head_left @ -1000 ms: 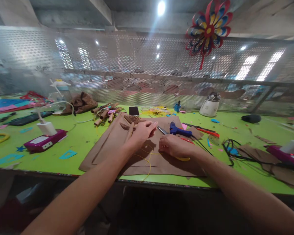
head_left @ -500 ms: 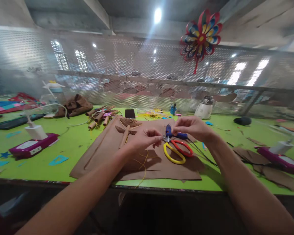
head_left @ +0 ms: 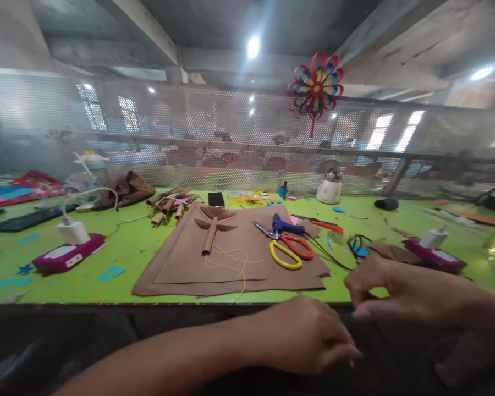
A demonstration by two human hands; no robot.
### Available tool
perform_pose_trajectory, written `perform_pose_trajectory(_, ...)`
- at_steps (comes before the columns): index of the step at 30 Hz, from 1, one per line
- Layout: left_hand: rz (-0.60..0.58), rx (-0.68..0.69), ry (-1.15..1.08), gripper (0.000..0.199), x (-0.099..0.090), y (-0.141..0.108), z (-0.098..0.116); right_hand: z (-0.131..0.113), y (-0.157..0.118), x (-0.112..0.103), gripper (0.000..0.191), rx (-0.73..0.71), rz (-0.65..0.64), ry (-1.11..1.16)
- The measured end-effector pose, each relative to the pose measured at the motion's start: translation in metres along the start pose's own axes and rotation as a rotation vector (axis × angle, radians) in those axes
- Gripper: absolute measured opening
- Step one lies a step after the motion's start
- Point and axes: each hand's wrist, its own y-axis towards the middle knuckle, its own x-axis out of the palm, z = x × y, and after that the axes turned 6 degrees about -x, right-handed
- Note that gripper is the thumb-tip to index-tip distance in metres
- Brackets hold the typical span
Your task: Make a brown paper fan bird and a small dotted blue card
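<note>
My left hand is in front of the table's near edge, its fingers closed in a pinch. A tiny pale spot shows at its fingertips, too small to name. To its right, my right hand is curled at the edge, thumb and fingertips close together; whatever they hold, if anything, is hidden. Scissors with one yellow and one red handle lie on brown paper sheets, beside a blue glue gun. Left of them rests a rolled brown paper tube with pleated paper wings, yellow string trailing from it.
Several paper rolls and a black phone lie behind the sheets. Purple power strips with white plugs stand at left and right. A white bottle stands at the back, before a perforated metal screen.
Both hands have moved from above the scissors and glue gun toward me and to the right, past the table edge. The scissors and glue gun are now uncovered. The view has tilted up slightly.
</note>
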Motion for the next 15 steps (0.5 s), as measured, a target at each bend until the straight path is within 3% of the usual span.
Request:
perform_pose_trajectory(4, 0.064, 0.094, 0.211, 0.011, 0.043, 0.015, -0.006, 0.01, -0.015, 0.0, 0.022, -0.038, 0.054, 0.054)
perform_pose_trajectory(7, 0.072, 0.134, 0.208, 0.013, 0.049, 0.019, -0.007, 0.015, -0.006, -0.002, 0.021, -0.101, 0.141, 0.049)
perform_pose_trajectory(10, 0.09, 0.111, 0.162, 0.014, 0.032, 0.013, -0.007, 0.025, 0.021, 0.001, 0.03, -0.044, 0.261, 0.013)
perform_pose_trajectory(15, 0.176, -0.147, 0.15, 0.017, -0.024, -0.006, -0.027, 0.047, 0.097, 0.007, 0.027, 0.028, 0.422, -0.077)
